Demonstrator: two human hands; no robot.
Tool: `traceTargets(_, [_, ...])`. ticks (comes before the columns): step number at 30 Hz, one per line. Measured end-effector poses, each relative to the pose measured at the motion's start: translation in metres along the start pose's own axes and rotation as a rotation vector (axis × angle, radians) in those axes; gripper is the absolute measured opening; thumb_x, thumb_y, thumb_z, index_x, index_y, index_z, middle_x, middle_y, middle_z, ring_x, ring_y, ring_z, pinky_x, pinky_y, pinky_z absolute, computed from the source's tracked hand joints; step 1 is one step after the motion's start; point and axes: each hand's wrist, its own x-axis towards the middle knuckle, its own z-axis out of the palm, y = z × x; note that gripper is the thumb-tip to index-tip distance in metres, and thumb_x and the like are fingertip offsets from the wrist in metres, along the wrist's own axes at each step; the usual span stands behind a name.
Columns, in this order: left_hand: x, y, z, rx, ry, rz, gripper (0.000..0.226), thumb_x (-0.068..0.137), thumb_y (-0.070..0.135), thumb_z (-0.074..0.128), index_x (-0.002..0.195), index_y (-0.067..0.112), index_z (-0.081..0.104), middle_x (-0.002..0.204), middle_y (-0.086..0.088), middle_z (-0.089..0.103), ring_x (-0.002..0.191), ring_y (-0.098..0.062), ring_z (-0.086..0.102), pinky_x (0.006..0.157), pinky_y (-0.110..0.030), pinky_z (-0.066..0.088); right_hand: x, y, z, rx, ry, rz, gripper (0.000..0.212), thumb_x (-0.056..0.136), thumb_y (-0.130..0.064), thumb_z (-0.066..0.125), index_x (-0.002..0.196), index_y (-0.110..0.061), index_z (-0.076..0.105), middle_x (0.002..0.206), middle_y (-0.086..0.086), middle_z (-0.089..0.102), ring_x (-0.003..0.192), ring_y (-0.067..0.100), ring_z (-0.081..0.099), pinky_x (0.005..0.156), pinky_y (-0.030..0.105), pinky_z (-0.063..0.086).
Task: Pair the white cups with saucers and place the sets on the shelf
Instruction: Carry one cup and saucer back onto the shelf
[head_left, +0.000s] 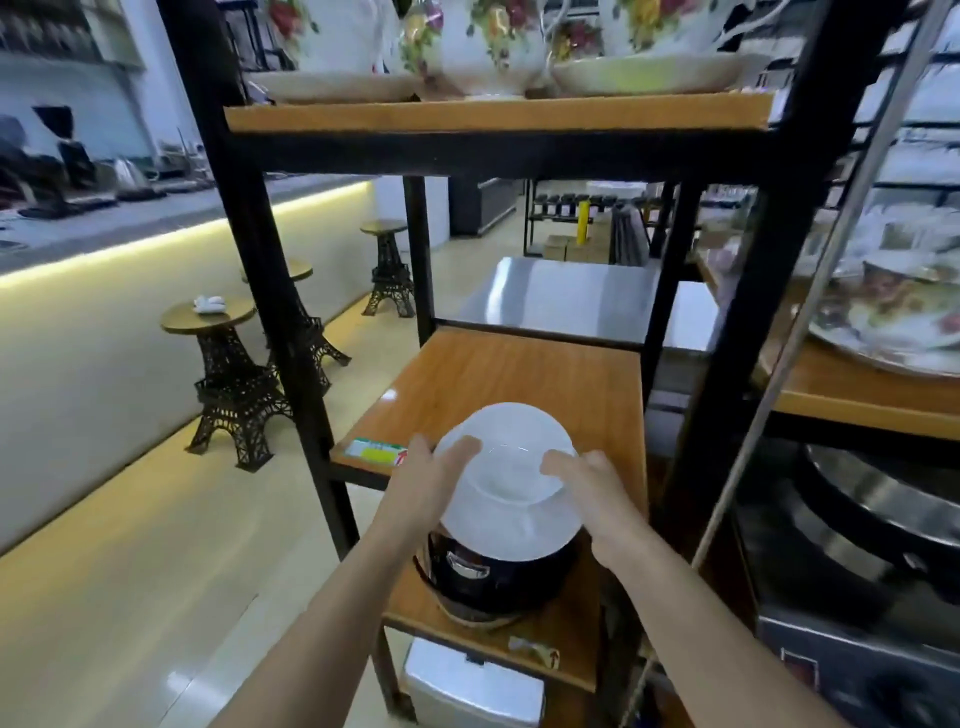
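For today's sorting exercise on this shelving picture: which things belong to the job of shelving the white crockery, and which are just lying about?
In the job:
white saucer, held by both hands
left hand
right hand
wooden shelf, where it goes

Lying about:
black pot on the lower shelf
floral teapot up top
floral plate to the right
stools on the floor

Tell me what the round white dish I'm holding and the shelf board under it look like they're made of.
The round white dish, held by the left hand and right hand, looks like glazed ceramic or porcelain: plain white, smooth, faintly glossy. The orange-brown shelf board looks like wood-grain laminate rather than solid wood, since it shows streaky grain with a shiny reflection; that's uncertain.
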Motion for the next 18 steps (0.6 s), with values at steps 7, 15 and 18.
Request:
traceTargets(7, [0.11,0.008,-0.018,-0.076,-0.034,-0.083,0.063,0.079,0.049,0.059,0.121,0.003,0.05,0.111,-0.015,0.061,0.096,-0.033,0.061,0.087,-0.047,0.052,0.1,-0.034,0.047,-0.083,0.018,0.1,0.038,0.085,-0.019,0.055,0.116,0.001,0.05,0.086,0.008,0.052,0.067,0.017,0.048,0.053,0.028,0.034])
traceTargets(15, [0.216,0.006,-0.039,0.074,-0.008,-0.029,0.045,0.081,0.046,0.062,0.055,0.011,0.049,0.057,-0.006,0.052,0.054,-0.021,0.053,0.055,-0.033,0.041,0.18,-0.036,0.095,-0.1,0.105,0.182,0.042,0.085,-0.029,0.055,0.12,-0.007,0.046,0.086,0.002,0.05,0.076,0.015,0.05,0.059,0.028,0.038])
traceTargets(18, [0.242,0.003,-0.039,0.075,-0.005,-0.05,0.039,0.079,0.048,0.06,0.068,0.011,0.056,0.067,-0.005,0.058,0.062,-0.019,0.057,0.06,-0.031,0.044,0.201,-0.035,0.105,-0.126,0.153,0.187,0.042,0.084,-0.031,0.055,0.118,-0.008,0.047,0.088,0.002,0.052,0.078,0.016,0.052,0.056,0.027,0.038])
